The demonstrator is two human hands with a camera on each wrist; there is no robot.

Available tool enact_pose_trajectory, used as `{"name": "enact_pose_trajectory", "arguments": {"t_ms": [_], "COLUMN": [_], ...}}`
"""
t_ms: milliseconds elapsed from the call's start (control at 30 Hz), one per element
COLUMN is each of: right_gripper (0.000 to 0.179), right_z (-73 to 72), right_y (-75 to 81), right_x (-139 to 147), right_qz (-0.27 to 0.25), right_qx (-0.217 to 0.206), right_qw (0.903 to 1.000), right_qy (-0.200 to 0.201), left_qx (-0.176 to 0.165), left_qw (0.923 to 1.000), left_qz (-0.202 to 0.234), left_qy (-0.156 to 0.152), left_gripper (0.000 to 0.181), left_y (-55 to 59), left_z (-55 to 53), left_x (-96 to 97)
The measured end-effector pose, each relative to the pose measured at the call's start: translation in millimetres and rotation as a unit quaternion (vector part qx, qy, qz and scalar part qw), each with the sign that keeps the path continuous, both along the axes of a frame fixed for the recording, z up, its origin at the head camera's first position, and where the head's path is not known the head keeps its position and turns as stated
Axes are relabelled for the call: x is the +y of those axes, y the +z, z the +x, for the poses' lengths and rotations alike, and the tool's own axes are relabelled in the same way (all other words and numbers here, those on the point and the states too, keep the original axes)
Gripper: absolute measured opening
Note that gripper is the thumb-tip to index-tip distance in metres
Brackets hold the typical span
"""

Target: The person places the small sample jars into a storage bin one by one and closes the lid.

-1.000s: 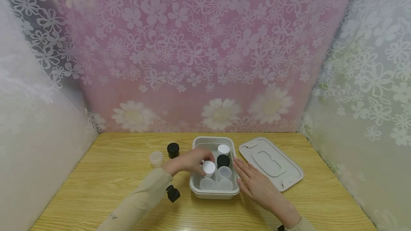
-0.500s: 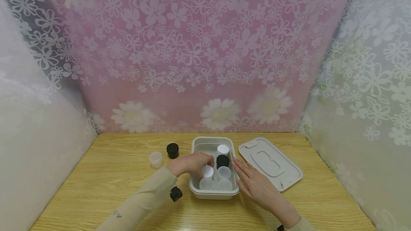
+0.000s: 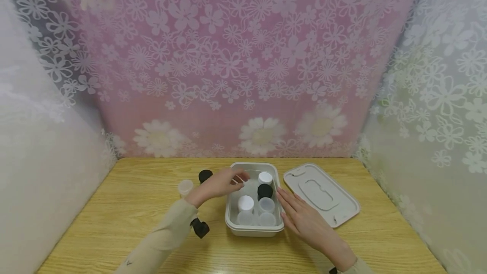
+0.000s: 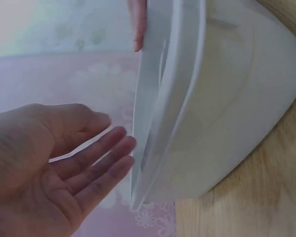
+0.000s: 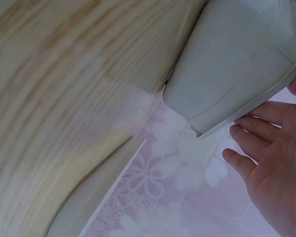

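Observation:
In the head view a pale grey plastic box (image 3: pixel 236 231) holds several small round jars. Its right row has a white-lidded jar (image 3: pixel 265 178) at the back, then a black-lidded jar (image 3: pixel 264 191) and two clear ones. On the left side, a white jar (image 3: pixel 245 203) stands behind a clear jar (image 3: pixel 245 218). My left hand (image 3: pixel 224 182) hovers over the box's left rim, fingers loosely bent and holding nothing; the left wrist view shows its bare palm (image 4: pixel 54 182). My right hand (image 3: pixel 304 219) rests straight fingers against the right rim of the box.
A pale grey lid (image 3: pixel 319 195) lies on the wooden table (image 3: pixel 114 223) right of the box. Left of the box stand a black jar (image 3: pixel 205 175) and a clear jar (image 3: pixel 185 187), both partly behind my left arm. A flowered curtain hangs behind the table.
My left hand has set the white jar down in the box behind the clear one, let go, and risen back and to the left. The right hand has stayed in place.

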State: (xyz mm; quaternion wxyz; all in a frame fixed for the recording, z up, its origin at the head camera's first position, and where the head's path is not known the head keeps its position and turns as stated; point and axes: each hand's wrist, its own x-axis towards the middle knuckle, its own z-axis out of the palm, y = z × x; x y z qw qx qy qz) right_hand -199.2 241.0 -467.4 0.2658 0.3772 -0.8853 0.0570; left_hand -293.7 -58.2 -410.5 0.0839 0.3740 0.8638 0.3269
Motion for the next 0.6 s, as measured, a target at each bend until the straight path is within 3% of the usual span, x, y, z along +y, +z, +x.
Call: {"name": "enact_pose_trajectory", "arguments": {"t_ms": [100,200,367,600], "right_gripper": [0.051,0.052,0.054,0.057], "right_z": [-0.1,0.2,0.5,0.6], "right_y": [0.3,0.5,0.8,-0.1], "right_x": [-1,-1,-1,-1], "right_qz": [0.001,0.002,-0.001,0.001], "right_qx": [0.004,0.009,0.01,-0.003], "right_qw": [1.0,0.9999,0.9999,1.0], "right_qy": [-0.002,-0.005,-0.004,-0.009], "left_qx": [-0.019,-0.027,-0.032,-0.05], "left_qw": [0.9971,0.9895,0.97,0.9442], "left_qz": [0.063,0.118,0.196,0.266], "left_qy": [0.037,0.079,0.14,0.187], "left_gripper": [0.025,0.026,0.026,0.028], "left_y": [-3.1,-7.5,-16.1,-26.4], "left_z": [-1.1,-0.9,0.6,3.1], "left_x": [-9.1,-16.7,-30.2,-51.0]}}
